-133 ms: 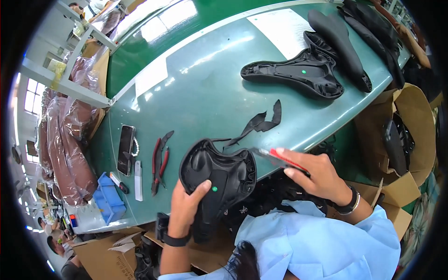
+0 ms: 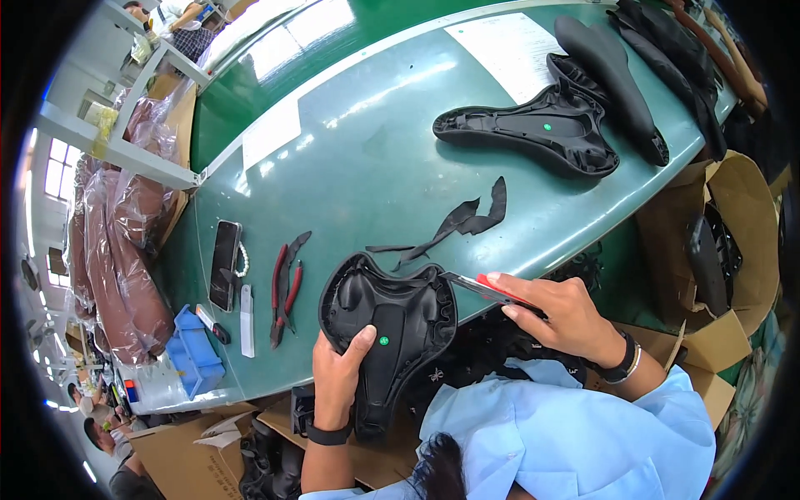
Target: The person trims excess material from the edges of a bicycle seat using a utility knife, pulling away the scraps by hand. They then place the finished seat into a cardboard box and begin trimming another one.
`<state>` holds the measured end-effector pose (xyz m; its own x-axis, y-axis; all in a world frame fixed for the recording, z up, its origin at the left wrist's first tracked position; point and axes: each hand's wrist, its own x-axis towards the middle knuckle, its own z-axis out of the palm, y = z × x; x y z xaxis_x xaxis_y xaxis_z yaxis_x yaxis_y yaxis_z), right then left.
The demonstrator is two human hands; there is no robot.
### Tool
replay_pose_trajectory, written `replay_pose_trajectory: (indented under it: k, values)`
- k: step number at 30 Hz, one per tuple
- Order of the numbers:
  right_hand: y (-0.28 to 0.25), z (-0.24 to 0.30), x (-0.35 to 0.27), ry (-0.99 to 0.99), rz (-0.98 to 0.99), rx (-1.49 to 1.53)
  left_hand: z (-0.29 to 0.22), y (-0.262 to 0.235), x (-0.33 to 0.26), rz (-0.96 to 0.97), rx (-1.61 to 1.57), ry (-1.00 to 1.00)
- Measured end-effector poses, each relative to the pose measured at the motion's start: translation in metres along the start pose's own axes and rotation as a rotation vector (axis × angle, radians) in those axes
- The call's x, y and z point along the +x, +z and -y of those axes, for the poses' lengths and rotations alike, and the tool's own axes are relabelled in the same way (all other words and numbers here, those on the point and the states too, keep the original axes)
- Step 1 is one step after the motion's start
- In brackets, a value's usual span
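My left hand (image 2: 340,371) grips a black bicycle saddle (image 2: 385,304), its hollow underside facing up and its wide end toward the table. The thumb presses beside a small green dot on the saddle. In my right hand (image 2: 558,312) is a red-handled utility knife (image 2: 500,292); the blade tip is at the saddle's right upper rim. Thin black trimmed strips (image 2: 458,221) lie on the green table (image 2: 358,183) just beyond the saddle.
Pliers (image 2: 286,287), a phone (image 2: 225,265), a pale flat tool (image 2: 247,321), a cutter (image 2: 212,325) and a blue bin (image 2: 193,354) sit at left. More saddles (image 2: 533,129) rest at far right, near papers (image 2: 508,54). An open carton (image 2: 750,225) stands beyond the table's right edge.
The knife blade has come left onto the saddle's rim. The saddle has turned slightly, and my left wrist has shifted a little right.
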<state>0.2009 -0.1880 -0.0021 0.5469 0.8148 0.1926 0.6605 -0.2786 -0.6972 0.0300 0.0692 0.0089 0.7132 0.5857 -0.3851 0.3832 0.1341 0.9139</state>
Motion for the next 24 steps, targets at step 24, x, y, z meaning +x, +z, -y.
replay_pose_trajectory:
  k: [24]
  values:
    - [0.019, 0.038, -0.002, 0.341, -0.147, 0.453, 0.015, 0.056, -0.063, -0.323, -0.07, 0.238]
